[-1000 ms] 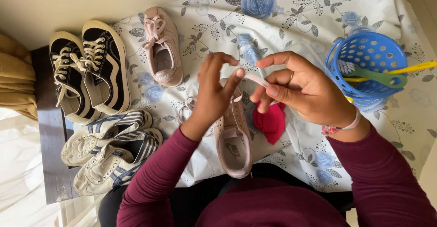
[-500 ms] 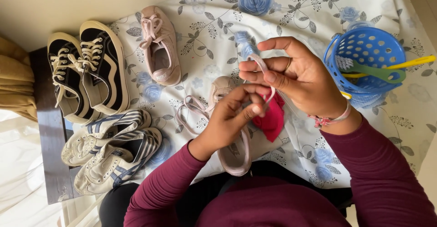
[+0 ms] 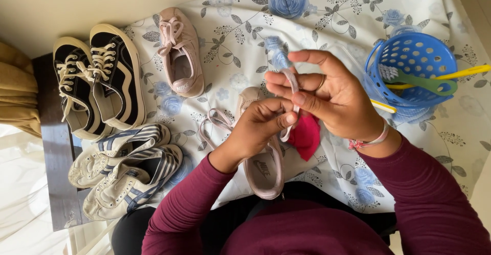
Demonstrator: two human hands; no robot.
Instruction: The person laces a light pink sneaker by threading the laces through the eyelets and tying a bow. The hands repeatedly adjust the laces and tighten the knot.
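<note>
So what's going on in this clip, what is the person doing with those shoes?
A person in maroon sleeves holds a pale shoelace between both hands: the left hand pinches it low, the right hand grips it higher. Beneath them lies a pink sneaker on a floral cloth, with a red rag beside it. Its mate, black sneakers, striped sneakers and a blue basket lie around.

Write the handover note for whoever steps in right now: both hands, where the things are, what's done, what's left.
Left hand: grip pinching the pink shoelace.
Right hand: lace held between its fingers, over a red cloth.
Pink shoe lies under the hands on the floral sheet; its mate lies further out, laced.
Done: part of the lace is out of the shoe.
Left: rest of lace not settled; brushes sit in blue basket.
</note>
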